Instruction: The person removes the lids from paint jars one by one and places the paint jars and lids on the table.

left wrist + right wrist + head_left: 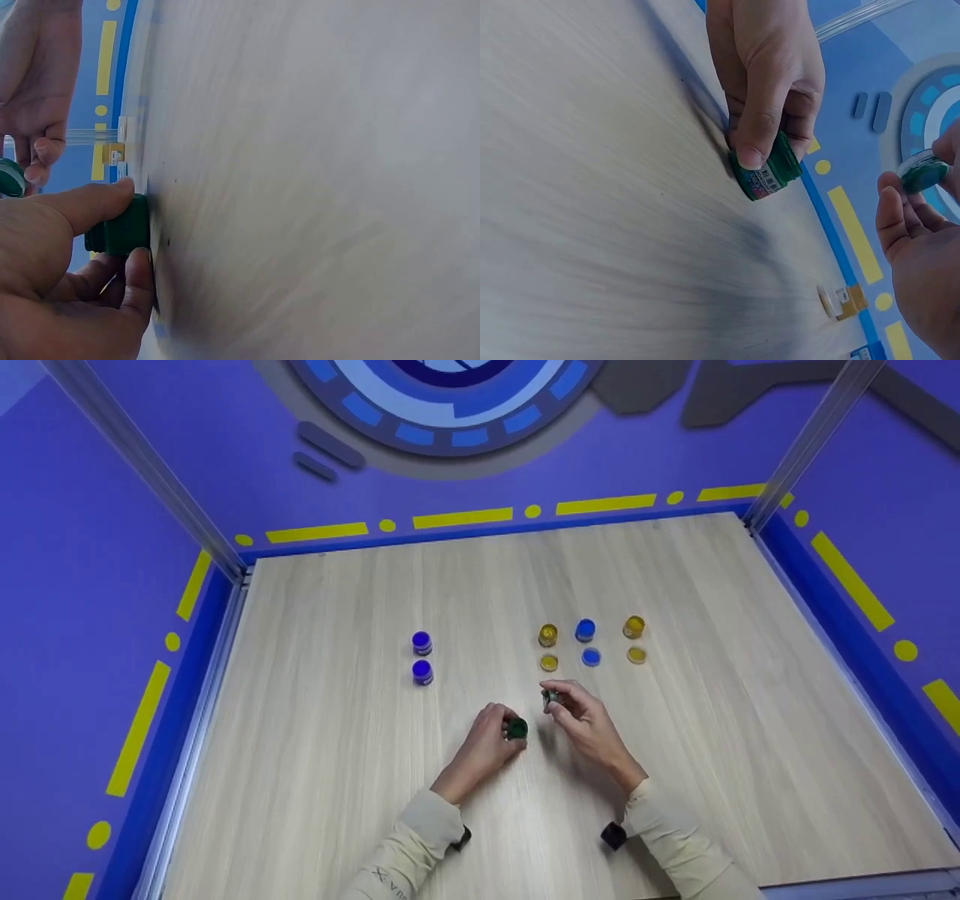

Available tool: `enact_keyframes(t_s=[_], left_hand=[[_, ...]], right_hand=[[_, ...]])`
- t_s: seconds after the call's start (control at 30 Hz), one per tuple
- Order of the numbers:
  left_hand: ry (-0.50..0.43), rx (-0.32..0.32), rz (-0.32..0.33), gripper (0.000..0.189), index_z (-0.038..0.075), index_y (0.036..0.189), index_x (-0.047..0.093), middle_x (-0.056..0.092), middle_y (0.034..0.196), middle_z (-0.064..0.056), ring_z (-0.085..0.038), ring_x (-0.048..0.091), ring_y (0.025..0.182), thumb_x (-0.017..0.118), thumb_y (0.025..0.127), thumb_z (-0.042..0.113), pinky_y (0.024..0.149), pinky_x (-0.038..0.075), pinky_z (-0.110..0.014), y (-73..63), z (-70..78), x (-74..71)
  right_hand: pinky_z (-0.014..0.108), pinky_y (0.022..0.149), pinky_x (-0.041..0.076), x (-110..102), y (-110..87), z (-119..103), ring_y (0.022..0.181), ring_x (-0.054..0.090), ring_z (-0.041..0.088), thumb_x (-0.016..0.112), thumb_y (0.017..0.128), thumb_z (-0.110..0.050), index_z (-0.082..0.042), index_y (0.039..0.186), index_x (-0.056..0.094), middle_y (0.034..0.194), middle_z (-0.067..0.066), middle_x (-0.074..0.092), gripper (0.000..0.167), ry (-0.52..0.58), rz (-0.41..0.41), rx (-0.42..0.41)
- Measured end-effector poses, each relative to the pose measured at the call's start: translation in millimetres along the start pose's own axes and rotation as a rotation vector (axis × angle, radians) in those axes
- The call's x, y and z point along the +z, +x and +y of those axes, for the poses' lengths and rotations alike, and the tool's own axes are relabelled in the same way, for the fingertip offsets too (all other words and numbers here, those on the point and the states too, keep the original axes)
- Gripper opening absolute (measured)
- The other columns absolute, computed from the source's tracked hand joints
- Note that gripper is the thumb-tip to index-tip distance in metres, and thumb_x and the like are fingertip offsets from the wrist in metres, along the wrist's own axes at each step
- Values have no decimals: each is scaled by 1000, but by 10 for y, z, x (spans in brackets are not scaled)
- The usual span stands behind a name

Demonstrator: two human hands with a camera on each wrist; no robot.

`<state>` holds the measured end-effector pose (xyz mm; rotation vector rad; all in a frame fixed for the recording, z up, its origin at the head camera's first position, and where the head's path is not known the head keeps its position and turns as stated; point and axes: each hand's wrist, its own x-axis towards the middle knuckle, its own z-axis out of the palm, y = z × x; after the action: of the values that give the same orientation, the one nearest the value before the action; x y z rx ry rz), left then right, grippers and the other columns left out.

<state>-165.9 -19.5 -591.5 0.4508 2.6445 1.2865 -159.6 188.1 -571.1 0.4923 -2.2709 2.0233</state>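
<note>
A small green paint jar [517, 728], its lid off, is held between the thumb and fingers of my left hand [484, 739]. In the left wrist view, that jar [127, 229] has its base at the tabletop. Its printed label [765, 182] shows in the right wrist view. My right hand [589, 727] is raised just to the right and pinches the jar's lid [550, 700]. Green paint coats the inside of the lid [924, 174], which is tilted on edge. A gap separates the lid from the jar.
Behind my right hand stand uncapped yellow [548, 635], blue [586, 630] and orange-yellow [634, 627] jars, each with a lid in front, such as the blue lid [591, 657]. Two purple jars [422, 672] stand farther left. Blue walls border the wooden table [322, 720].
</note>
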Motion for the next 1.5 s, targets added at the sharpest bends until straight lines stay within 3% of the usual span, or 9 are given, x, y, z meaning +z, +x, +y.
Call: enact_keyframes(t_s=[0.3, 0.5, 0.83, 1.1, 1.3, 1.5], left_hand=[[-8, 16, 21, 33, 1, 110, 65, 61, 106, -7, -24, 59, 102, 83, 83, 7, 93, 50, -40, 26, 5, -13], [-10, 11, 31, 31, 1, 111, 65, 61, 108, -7, -24, 61, 104, 82, 85, 6, 93, 50, -39, 94, 1, -5], [-12, 25, 75, 33, 0, 111, 64, 61, 108, -8, -26, 59, 105, 83, 84, 6, 95, 48, -41, 226, -47, -31], [14, -1, 94, 31, 0, 111, 63, 61, 109, -10, -27, 58, 105, 81, 87, 7, 95, 48, -42, 378, -47, -71], [40, 3, 118, 30, -1, 110, 62, 61, 108, -12, -29, 57, 106, 81, 88, 7, 96, 48, -44, 496, -46, -108], [35, -39, 127, 29, -3, 108, 64, 62, 108, -13, -30, 58, 108, 82, 87, 6, 98, 47, -44, 658, -73, -136]], right_hand=[[24, 87, 53, -8, 30, -8, 100, 65, 19, 65, 97, 7, 8, 120, 59, 115, 22, 62, 24, 112, 76, 22], [26, 92, 53, -13, 56, -13, 103, 64, 21, 68, 94, 9, 8, 117, 59, 118, 21, 61, 25, 118, 99, 38], [26, 88, 56, -24, 52, 29, 103, 66, 21, 72, 90, 11, 10, 114, 59, 120, 23, 61, 27, 150, 113, 63], [24, 90, 55, -39, 63, 27, 105, 67, 17, 76, 87, 10, 9, 128, 60, 123, 23, 63, 44, 98, 104, 117], [25, 97, 51, -55, 76, 74, 115, 64, 23, 77, 87, 8, 10, 134, 59, 128, 24, 59, 51, 43, 76, 117], [24, 101, 48, -59, 74, 124, 122, 61, 25, 76, 88, 8, 12, 138, 56, 133, 29, 55, 54, 12, 40, 162]])
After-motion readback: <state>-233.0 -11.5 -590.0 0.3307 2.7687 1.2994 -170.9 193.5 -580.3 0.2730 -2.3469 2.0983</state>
